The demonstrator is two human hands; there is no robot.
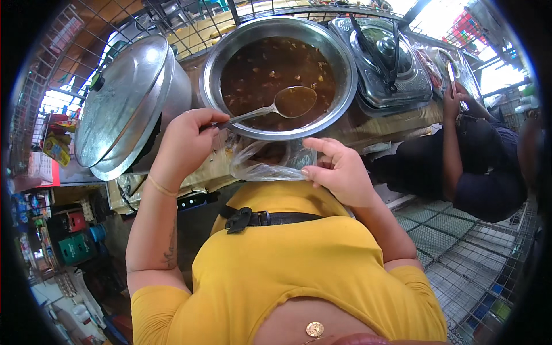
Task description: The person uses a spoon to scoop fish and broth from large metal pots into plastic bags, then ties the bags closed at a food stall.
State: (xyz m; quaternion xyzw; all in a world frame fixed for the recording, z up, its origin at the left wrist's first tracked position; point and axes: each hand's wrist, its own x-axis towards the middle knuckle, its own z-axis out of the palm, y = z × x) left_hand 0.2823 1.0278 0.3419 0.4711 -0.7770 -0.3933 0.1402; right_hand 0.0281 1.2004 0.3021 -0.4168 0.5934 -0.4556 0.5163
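My left hand (185, 138) grips the handle of a metal serving spoon (253, 114). The spoon's bowl is over a wide metal basin (347, 113) of brown stew (258, 64) with small pieces in it; brown liquid shows in the bowl. Below the basin's near rim, my right hand (340, 170) pinches the edge of a clear plastic bag (276, 171) between thumb and fingers. The bag's mouth gapes towards me. Something brown shows through or inside the bag, but I cannot tell what.
A large metal pot (179, 88) with a tilted lid (125, 95) stands left. To the right are a lidded chafing dish (390, 69) with black tongs (379, 56) on top, and another person's hand (455, 101) holding a metal utensil. Wire mesh (189, 36) runs behind.
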